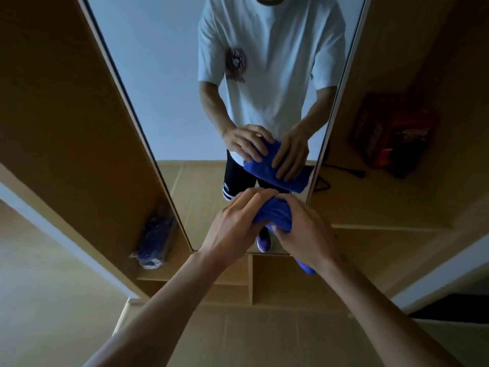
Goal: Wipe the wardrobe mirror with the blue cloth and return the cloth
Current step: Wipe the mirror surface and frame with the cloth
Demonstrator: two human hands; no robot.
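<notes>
The tall wardrobe mirror (164,83) stands straight ahead in a pale wooden frame. A bunched blue cloth (274,211) is held in front of its lower part, between both hands. My left hand (232,226) lies over the cloth's left side with fingers stretched across its top. My right hand (304,231) grips the cloth from the right, and a tail of cloth hangs below the wrist. The mirror reflects a person in a white T-shirt with the same two hands on the cloth. I cannot tell whether the cloth touches the glass.
Wooden wardrobe panels flank the mirror. A plastic-wrapped dark blue bundle (153,238) lies on the shelf at lower left. A red box (394,131) sits in the right compartment with a black cable (341,169) beside it. Open cubbies (291,279) lie below the mirror.
</notes>
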